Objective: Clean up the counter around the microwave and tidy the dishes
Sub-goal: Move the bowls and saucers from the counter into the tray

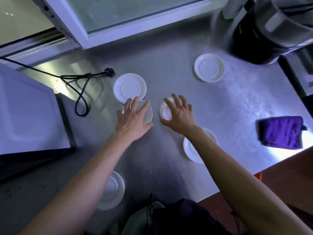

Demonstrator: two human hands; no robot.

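Under our two forearms, parts of the scene are covered. Our left arm hides much of the near-left saucer (115, 189); our right arm crosses the near-right saucer (189, 150), leaving only its edges in view. Left hand (133, 116): fingers spread and nearly straight, laid over a saucer (148, 114) at centre; whether it grips the rim we cannot tell. Right hand (177, 114): fingers spread and bent over a small white dish (165, 110), mostly covered; we cannot tell if it is held or only touched. Motion blur softens both.

A further saucer (129, 87) lies just beyond the left hand, touching or overlapping the covered one. Another saucer (209, 67) sits far right, well apart. All rest on the steel counter (169, 167).

Left: the microwave (25, 107), cut off by the frame, with its black cord (81, 82) looped loose, plug unconnected. Far right: a dark, blurred appliance (264, 31), hard to identify. Right edge: a folded purple cloth (282, 132).
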